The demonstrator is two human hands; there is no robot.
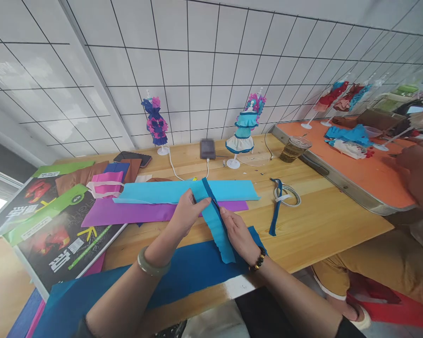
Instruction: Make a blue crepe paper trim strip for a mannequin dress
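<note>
My left hand (187, 213) and my right hand (237, 234) both pinch a light blue pleated paper strip (218, 232) with a dark blue ribbon (209, 191) laid along its edge. The strip runs diagonally between the hands over the wooden table (324, 220). Under it lie a light blue sheet (155, 191), a purple sheet (127, 212) and a dark blue sheet (183, 272). A green bangle sits on my left wrist and dark beads on my right.
Two small dress mannequins (155, 123) (245, 127), a charging device (207, 148), a phone (132, 157), tape roll (289, 193) with blue ribbon (275, 211), a plastic cup (293, 149), boxes (52, 230) at left, an orange tray (359, 169) and another person's hand (418, 176) at right.
</note>
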